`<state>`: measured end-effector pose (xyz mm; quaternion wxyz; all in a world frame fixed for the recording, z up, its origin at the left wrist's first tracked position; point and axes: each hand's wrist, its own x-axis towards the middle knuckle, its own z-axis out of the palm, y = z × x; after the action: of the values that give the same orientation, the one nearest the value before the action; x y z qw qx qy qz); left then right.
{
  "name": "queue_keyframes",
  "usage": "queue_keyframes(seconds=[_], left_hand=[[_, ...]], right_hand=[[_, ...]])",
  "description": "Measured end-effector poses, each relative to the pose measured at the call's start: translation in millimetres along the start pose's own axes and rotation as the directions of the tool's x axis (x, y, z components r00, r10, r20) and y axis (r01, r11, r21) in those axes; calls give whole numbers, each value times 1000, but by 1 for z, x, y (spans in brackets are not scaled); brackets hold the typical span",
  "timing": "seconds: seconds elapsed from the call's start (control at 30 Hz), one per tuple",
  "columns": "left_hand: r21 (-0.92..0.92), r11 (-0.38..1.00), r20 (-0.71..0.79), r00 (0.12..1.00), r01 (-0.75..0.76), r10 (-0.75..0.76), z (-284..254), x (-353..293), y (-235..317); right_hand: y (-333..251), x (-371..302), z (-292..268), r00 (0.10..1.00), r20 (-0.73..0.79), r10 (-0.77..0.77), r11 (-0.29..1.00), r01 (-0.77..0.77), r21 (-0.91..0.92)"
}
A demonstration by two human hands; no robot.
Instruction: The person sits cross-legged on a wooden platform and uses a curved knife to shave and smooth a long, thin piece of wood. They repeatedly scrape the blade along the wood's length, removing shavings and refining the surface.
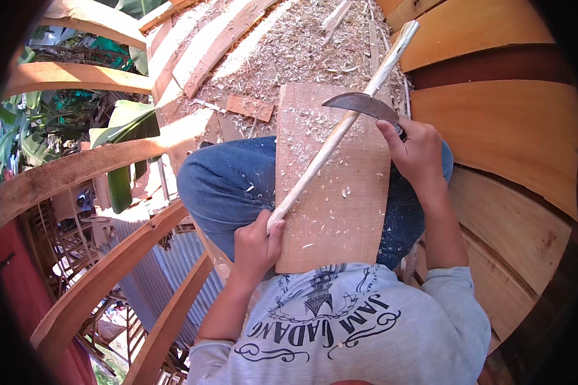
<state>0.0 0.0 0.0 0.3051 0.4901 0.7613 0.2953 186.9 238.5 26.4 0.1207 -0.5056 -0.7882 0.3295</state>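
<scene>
While L hand (255, 245) grips stick (321, 159): R hand (420, 153) holds curved knife (361, 103), blade crossing over stick
Stick pos: diag. above board (340, 224), near end at board's L edge, far end up & R, past board's far edge, over shavings (302, 51)
Stick look: long, thin, pale, mostly straight
L hand state: fist closed round near end of stick, thumb along it, just beside board's L edge
R hand state: clenched on knife handle, thumb up by blade base; most of handle hidden in grip
Blade: dark, hooked, tip pointing L; can't tell if edge bites into wood
Board: flat, light brown, lying across lap btwn jeans (221, 176) legs, near edge against grey shirt (430, 327); bits of shavings scattered on it, denser toward far end
Legs: folded, bent knees out to both sides, jeans dusted w/ flecks
Wood block (250, 107): small, reddish-brown, just beyond board's far L corner, among shavings
R side: wide curved planks (494, 115), w/ dark gap btwn upper ones
L side: curved timber ribs (83, 168), green leaf (125, 122) btwn them, corrugated sheet (181, 263) lower down, outside
</scene>
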Motion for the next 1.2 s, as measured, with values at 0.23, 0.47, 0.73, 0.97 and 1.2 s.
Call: queue_keyframes(seconds=[0.23,0.47,0.73,0.97,1.2], left_hand=[[1,999,5,999,45,-45,-9,-7,9],[-7,1000,-26,999,21,-21,-2,-2,0],[4,1000,-18,1000,17,-17,-3,1,3],[-10,1000,-23,1000,-4,4,-3,-2,0],[-24,999,3,1000,27,-27,-6,1,1]], right_hand=[[-5,3,-6,1000,15,-12,1000,12,14],[-4,7,4,974,-30,-223,973,220,-64],[3,7,7,958,-100,-267,961,258,-99],[-2,-10,21,939,-29,-342,938,340,-66],[-14,-14,23,870,33,-492,870,492,-33]])
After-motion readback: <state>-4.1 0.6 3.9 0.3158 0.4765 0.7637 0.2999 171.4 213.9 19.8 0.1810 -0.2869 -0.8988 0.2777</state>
